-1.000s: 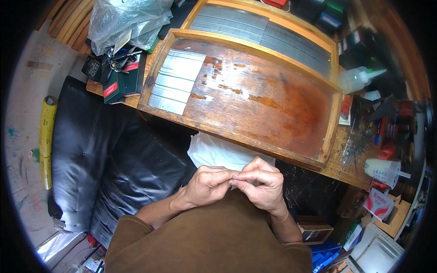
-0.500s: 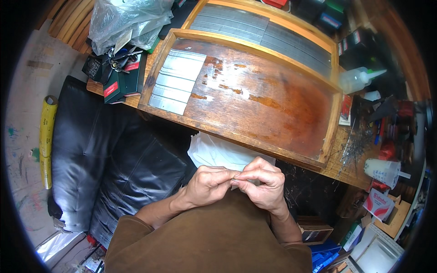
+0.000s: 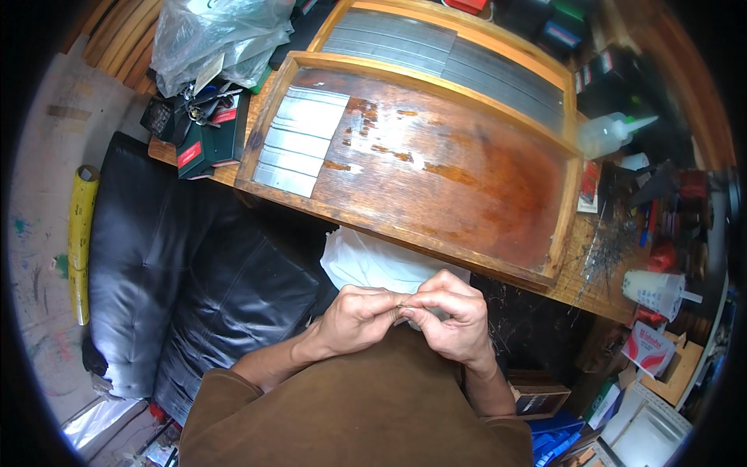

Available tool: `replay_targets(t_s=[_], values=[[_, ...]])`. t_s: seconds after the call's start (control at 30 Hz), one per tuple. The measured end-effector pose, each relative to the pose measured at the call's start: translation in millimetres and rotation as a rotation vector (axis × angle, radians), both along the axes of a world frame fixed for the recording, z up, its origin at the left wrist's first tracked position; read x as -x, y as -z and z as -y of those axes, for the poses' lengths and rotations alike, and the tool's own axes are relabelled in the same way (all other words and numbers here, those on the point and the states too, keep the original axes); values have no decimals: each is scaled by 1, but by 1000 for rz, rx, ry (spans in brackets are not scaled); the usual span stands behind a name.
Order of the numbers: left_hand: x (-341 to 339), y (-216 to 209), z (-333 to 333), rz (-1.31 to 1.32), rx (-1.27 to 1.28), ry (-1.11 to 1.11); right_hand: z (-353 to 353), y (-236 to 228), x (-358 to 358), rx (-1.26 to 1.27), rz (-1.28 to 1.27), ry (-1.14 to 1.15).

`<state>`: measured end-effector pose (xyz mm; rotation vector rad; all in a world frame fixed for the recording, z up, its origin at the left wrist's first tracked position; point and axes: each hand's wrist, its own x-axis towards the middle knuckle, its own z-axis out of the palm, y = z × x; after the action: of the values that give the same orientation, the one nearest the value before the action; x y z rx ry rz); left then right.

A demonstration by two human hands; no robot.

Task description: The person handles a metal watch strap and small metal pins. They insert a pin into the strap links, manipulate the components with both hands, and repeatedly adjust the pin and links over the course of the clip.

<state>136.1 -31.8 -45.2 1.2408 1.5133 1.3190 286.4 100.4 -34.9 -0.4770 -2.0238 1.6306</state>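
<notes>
While the left hand (image 3: 354,321) and the right hand (image 3: 451,321), two in all, are meeting before one brown shirt (image 3: 358,405), each is pinching thumb and finger closely together, and I cannot tell what, if anything, is sitting between them. Just beyond, one white sheet (image 3: 359,261) is showing below the near edge of one wooden tray (image 3: 451,222), with a second tray (image 3: 436,19) sitting behind it and one squeeze bottle (image 3: 603,138) and one cup (image 3: 650,292) sitting to the right. The white sheet is looking crumpled, and the wooden tray is showing a glossy, scuffed reddish-brown floor with silvery strips (image 3: 301,140) lining its left end
</notes>
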Motion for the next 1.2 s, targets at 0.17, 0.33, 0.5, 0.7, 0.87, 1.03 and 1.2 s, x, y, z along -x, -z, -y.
replay_targets(t_s=[0.17,0.33,0.5,0.7,0.87,1.03,1.2], values=[[-2,1,0,7,19,-12,-1,-1,-2,27,-2,3],[-6,-1,0,30,33,-23,-2,-1,-5,29,-18,28],[-5,-6,-3,-5,88,18,0,-4,-7,-16,30,26],[-14,-4,-9,102,97,-37,-2,-13,-21,-27,80,168],[-10,-2,-10,25,29,-165,-40,-56,-74,-26,30,504],[-12,-2,-18,60,37,-82,-142,-65,-178,58,23,1014],[-15,-6,-17,75,74,-36,-142,-65,-193,49,-69,1122]])
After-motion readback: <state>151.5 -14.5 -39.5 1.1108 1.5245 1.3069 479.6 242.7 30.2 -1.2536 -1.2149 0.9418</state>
